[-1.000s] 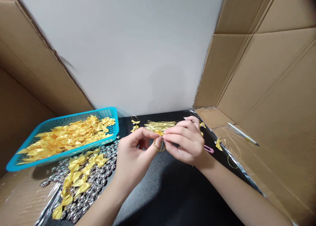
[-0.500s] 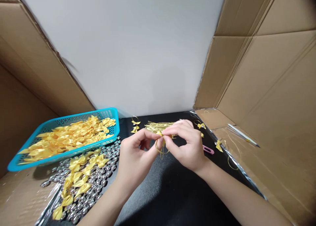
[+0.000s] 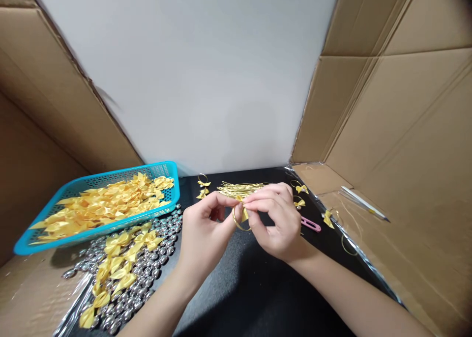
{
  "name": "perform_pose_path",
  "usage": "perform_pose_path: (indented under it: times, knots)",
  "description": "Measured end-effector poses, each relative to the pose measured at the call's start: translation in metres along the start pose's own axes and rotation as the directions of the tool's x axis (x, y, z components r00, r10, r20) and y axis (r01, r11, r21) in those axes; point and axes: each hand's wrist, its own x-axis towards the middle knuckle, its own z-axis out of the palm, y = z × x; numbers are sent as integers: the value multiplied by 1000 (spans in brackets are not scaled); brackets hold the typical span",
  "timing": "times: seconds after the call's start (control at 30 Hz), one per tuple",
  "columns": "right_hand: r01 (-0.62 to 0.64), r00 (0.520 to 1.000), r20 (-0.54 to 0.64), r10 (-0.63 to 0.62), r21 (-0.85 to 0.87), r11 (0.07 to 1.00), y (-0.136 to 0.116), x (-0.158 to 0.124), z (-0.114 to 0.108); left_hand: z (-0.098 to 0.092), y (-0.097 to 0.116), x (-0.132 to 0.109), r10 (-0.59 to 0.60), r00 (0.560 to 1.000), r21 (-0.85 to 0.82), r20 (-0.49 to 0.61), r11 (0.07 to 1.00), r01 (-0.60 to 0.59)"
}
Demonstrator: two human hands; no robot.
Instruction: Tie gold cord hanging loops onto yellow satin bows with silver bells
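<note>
Above the black work surface, my left hand (image 3: 204, 236) pinches a yellow ribbon bow (image 3: 245, 215) between thumb and forefinger. A loop of gold cord (image 3: 242, 228) hangs from the bow below the fingertips. My right hand (image 3: 278, 221) is closed too, its thumb and fingers pressed together at the bow's middle, where the fingers hide part of the ribbon and cord. Just beyond the hands lies a bundle of cut gold cords (image 3: 236, 188), partly covered by my right hand.
A blue basket (image 3: 173, 184) of yellow bows stands at left. Silver beads (image 3: 155, 263) and loose bows (image 3: 118, 243) spread before it. Several looped bows (image 3: 300, 188) lie around the back and right. A pink-handled tool (image 3: 310, 224) and a white pen-like stick (image 3: 363, 203) are at right.
The extra loose strands of cord under my fingers are gone from sight, leaving one rounder loop. My right hand has turned and shifted slightly, its fingers still at the bow.
</note>
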Motion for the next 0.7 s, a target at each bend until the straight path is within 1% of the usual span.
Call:
perform_pose_path:
  times: [0.1, 0.23, 0.33, 0.43, 0.57, 0.7]
  knots:
    - [3, 1000, 5, -3, 22, 1000, 1, -2, 0, -1, 1, -1, 22, 1000, 35, -10, 999, -22]
    - [-56, 998, 36, 54, 71, 996, 1, -6, 0, -2, 3, -2, 47, 999, 82, -10, 996, -46]
    - [-95, 994, 57, 90, 102, 990, 2, -6, 1, -2, 4, -2, 54, 999, 87, -6, 995, -54]
    - [-138, 989, 78, 126, 161, 977, 3, -4, 2, -1, 2, -2, 41, 999, 59, 2, 997, -41]
    - [-199, 976, 135, 171, 237, 951, 8, 0, 2, -1, 0, 0, 1, 1000, 10, 18, 1000, -2]
    - [-247, 962, 183, 202, 271, 930, 14, -1, 4, 1, -6, 1, -42, 999, -18, 28, 999, 42]
